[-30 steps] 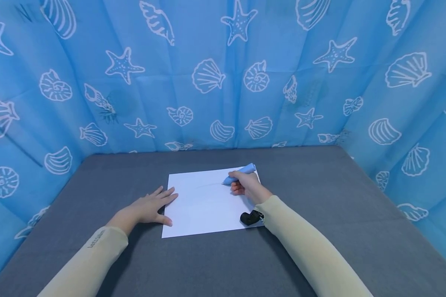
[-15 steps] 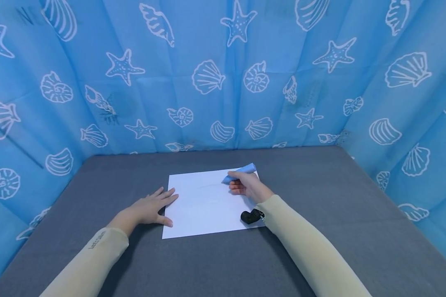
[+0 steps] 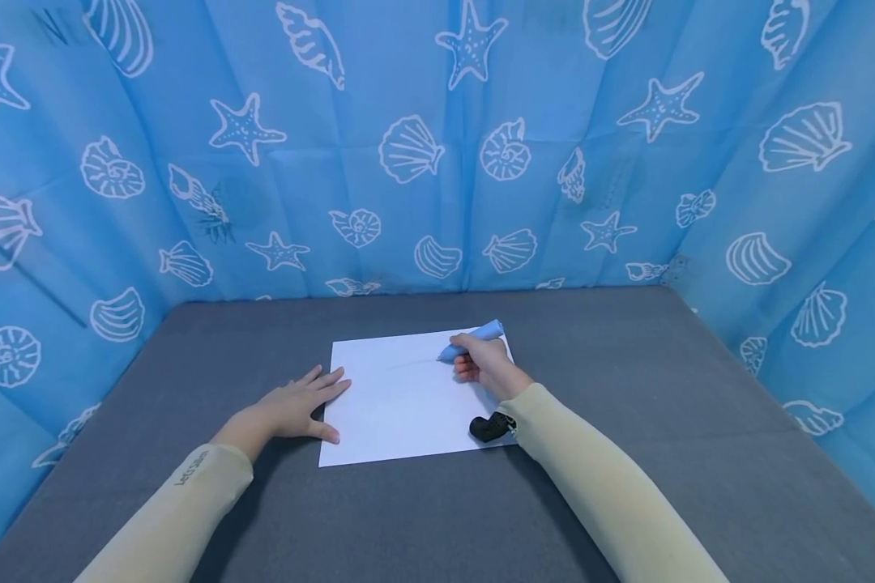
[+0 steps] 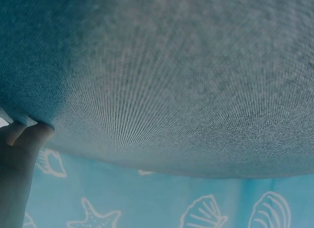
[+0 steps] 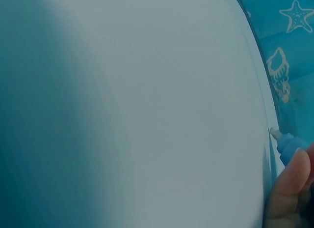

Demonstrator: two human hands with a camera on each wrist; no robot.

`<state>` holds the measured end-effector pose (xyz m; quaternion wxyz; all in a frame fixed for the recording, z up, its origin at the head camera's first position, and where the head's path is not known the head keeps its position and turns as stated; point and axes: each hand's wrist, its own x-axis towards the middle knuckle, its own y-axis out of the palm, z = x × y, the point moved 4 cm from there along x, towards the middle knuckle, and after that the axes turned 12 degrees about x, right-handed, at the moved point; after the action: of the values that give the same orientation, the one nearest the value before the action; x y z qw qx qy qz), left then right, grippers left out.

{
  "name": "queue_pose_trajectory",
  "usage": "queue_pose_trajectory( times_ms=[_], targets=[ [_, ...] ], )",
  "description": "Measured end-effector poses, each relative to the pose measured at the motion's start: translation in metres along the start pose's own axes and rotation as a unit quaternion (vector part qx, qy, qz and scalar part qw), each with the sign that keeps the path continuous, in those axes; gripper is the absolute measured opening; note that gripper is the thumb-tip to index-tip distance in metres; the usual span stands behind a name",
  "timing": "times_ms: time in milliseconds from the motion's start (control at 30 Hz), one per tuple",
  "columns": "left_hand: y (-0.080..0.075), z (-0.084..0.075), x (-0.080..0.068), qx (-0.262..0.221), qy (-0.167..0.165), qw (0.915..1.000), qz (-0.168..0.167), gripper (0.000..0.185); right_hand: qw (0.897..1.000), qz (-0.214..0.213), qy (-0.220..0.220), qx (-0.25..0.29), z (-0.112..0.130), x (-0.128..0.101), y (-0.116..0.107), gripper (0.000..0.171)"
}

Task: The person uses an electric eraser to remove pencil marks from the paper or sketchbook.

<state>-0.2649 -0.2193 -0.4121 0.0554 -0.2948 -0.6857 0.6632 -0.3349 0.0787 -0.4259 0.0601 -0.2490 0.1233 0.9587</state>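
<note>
A white sheet of paper (image 3: 394, 421) lies on the grey table, with a faint line running across its upper part. Near the sheet's upper right, my right hand (image 3: 484, 364) grips a thick blue pen (image 3: 490, 329), its tip down at the right end of that line. The right wrist view catches the pen (image 5: 289, 148) between thumb and finger, its pale narrow tip right at the paper. My left hand (image 3: 299, 406) lies flat with spread fingers, the fingertips and thumb over the sheet's left edge. Only a few of its fingers (image 4: 32, 137) show in the left wrist view.
A black rounded device (image 3: 490, 427) at the right wrist overhangs the paper's lower right corner. The grey cloth-covered table (image 3: 423, 526) stretches around the sheet. Blue curtains (image 3: 437, 202) with white shells and starfish stand behind the table and along its sides.
</note>
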Motion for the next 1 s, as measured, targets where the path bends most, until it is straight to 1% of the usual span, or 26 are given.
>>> queue_pose_trajectory(
  times_ms=[267, 433, 700, 800, 900, 1000],
  targets=[
    [-0.0007, 0.0003, -0.0005, 0.004, 0.002, 1.0, 0.0, 0.101, 1.0, 0.003, 0.008, -0.003, 0.0002, -0.0002, 0.0028, 0.022],
    [0.0, -0.0001, 0.0003, 0.004, 0.004, 1.0, 0.0, 0.101, 1.0, -0.004, 0.003, 0.001, -0.0002, -0.0002, 0.0002, 0.024],
    [0.0007, 0.0006, 0.0005, 0.008, 0.003, 1.0, -0.004, 0.1, 1.0, 0.007, 0.001, -0.002, -0.0004, 0.0015, 0.0019, 0.024],
    [0.0006, 0.0002, 0.0005, 0.008, 0.002, 1.0, -0.004, 0.101, 1.0, 0.005, 0.001, 0.006, -0.0002, 0.0011, 0.0006, 0.028],
    [0.0003, -0.0002, 0.0006, 0.006, 0.001, 1.0, -0.004, 0.101, 1.0, 0.011, 0.004, 0.007, 0.0004, 0.0004, -0.0009, 0.037],
    [0.0, -0.0005, 0.0003, 0.007, -0.001, 1.0, -0.003, 0.101, 1.0, 0.022, 0.011, 0.004, 0.0013, 0.0004, -0.0006, 0.036]
  ],
)
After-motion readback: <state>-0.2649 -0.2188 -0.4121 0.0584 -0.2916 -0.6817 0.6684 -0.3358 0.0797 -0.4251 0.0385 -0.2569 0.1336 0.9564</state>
